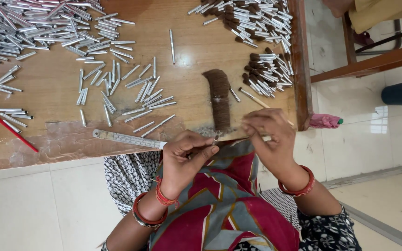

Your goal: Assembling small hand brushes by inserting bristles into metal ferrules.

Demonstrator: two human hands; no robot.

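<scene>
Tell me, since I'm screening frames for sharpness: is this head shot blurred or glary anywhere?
Head view: daylight is even and soft; the metal tubes glint without blowing out; the right hand is slightly motion-blurred; the left hand and steel ruler stay crisp.

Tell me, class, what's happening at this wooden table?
A person sits at a wooden board. Their left hand pinches a small metal tube, while the right hand feeds brown fibre into it. A brown fibre bundle lies ahead, empty tubes on the left, filled ones on the right.
</scene>
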